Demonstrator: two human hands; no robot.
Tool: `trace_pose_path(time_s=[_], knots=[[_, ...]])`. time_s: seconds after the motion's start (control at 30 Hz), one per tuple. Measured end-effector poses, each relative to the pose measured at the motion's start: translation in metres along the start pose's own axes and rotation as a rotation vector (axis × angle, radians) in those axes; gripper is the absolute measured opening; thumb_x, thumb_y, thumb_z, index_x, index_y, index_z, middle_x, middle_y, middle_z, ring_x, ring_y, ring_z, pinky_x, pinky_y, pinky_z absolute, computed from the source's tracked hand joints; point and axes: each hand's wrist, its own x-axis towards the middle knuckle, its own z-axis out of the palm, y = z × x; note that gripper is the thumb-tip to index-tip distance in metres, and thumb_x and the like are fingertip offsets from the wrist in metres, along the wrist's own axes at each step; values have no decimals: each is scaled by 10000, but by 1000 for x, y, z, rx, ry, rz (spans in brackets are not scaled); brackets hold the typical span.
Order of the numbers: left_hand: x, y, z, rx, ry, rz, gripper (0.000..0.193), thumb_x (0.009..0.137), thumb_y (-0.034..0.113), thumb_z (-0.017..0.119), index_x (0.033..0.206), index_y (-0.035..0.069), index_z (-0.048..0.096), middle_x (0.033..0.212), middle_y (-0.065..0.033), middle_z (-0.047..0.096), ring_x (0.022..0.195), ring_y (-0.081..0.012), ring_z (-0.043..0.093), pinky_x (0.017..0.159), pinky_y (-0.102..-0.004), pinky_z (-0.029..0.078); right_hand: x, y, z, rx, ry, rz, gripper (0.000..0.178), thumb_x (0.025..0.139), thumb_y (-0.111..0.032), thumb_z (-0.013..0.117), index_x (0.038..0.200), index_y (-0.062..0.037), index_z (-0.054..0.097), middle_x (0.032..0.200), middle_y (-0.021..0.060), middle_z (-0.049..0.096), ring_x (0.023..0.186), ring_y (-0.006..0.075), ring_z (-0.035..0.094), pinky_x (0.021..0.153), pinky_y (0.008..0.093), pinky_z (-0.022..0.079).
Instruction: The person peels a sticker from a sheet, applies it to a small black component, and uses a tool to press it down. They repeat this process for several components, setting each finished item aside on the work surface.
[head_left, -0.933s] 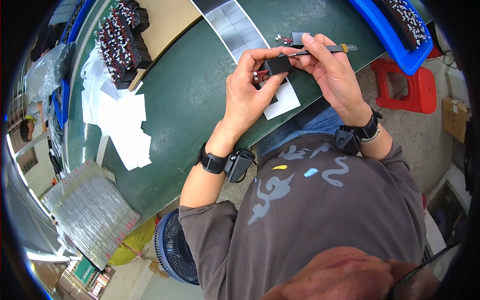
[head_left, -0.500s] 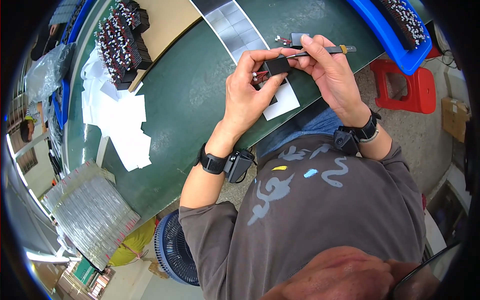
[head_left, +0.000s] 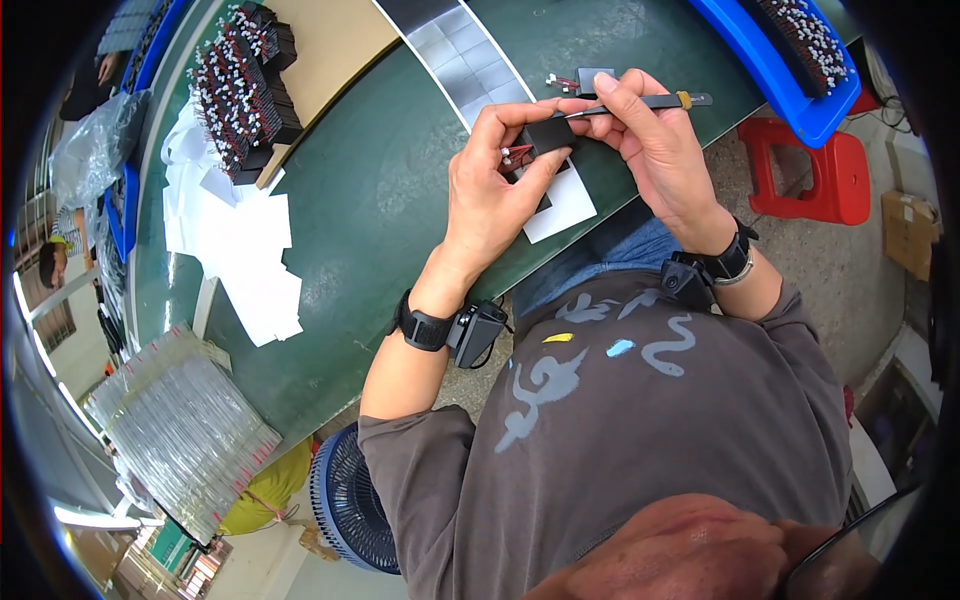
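My left hand [head_left: 490,190] is closed on a small black rectangular block [head_left: 547,134], thumb at its near side and fingers at its far side. Thin red and black wires [head_left: 516,155] with a white connector stick out of the block toward my palm. In a pinch of thumb and fingers, my right hand [head_left: 668,155] has slim dark tweezers [head_left: 662,101] with a yellow band. Their fine tip meets the block's right edge; what it touches is too small to tell. Beneath the block lies a white-edged strip [head_left: 572,212] with dark squares. Just beyond my right fingers rests another wired block [head_left: 596,80].
Many wired black blocks [head_left: 275,120] stand on a tan board [head_left: 335,35] at the far left. White paper sheets [head_left: 240,225] lie beside them on the green table [head_left: 370,230]. A blue tray [head_left: 825,120] of blocks sits far right, above a red stool [head_left: 850,180].
The block and both hands have shifted very slightly to the left. The tweezers' tip stays at the block's edge, and both grips are unchanged.
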Motion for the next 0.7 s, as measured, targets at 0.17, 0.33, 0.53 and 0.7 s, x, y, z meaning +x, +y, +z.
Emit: trace_pose_path(time_s=[0.17, 0.33, 0.53, 0.7], knots=[[0, -7, 0, -3, 11, -11, 337, 857, 3, 730, 1159, 18, 580, 1205, -96, 702, 1025, -161, 700, 842, -284, 577, 0, 0, 0, -14, -4, -2, 229, 1022, -197, 604, 829, -99, 529, 781, 14, 599, 1043, 181, 692, 905, 301, 558], [-1, -5, 1, -14, 20, -18, 342, 853, 11, 743, 1155, 15, 584, 1206, -91, 703, 1018, -150, 696, 844, -280, 570, 0, -1, 1, -19, -9, -11, 225, 1017, -197, 614, 837, -98, 521, 790, 12, 600, 1022, 170, 692, 892, 293, 559], [1, -7, 2, -32, 20, 10, 367, 853, 2, 740, 1173, 11, 561, 1221, -95, 699, 1029, -148, 692, 852, -279, 569, 1, 3, -2, -44, -1, -24, 230, 1019, -203, 611, 839, -102, 510, 798, 13, 602, 1016, 169, 692, 880, 290, 560], [1, -8, 2, -26, 30, 52, 421, 847, 12, 746, 1210, 14, 534, 1218, -102, 703, 1016, -149, 696, 850, -279, 566, -7, 7, -2, -177, 8, -221, 171, 1021, -197, 606, 938, -49, 584, 887, 67, 660, 1021, 179, 691, 904, 309, 547]])
